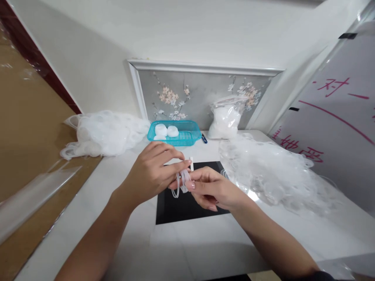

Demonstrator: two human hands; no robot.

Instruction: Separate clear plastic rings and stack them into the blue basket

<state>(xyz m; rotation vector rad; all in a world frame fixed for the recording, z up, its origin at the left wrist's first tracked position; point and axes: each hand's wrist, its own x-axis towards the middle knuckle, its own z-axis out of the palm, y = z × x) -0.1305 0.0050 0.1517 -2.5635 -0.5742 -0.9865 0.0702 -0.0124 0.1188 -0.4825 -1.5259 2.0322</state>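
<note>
Over a black mat [172, 210], my two hands meet around a small bunch of thin, translucent white rings [184, 181]. My left hand [152, 168] is closed with its fingertips on the bunch from the left; a couple of rings hang slightly apart there. From the right, the thumb and fingers of my right hand [215, 189] pinch the same rings. Fingers hide part of the bunch. Just behind them a small white strip [191, 164] shows.
A blue plastic basket [190, 140] at the back holds several round white pieces. Heaps of translucent rings lie left [108, 130] and right [263, 168]. A filled clear bag [225, 121] and a small dark blue object [204, 138] are near the wall; a whiteboard [336, 117] stands right.
</note>
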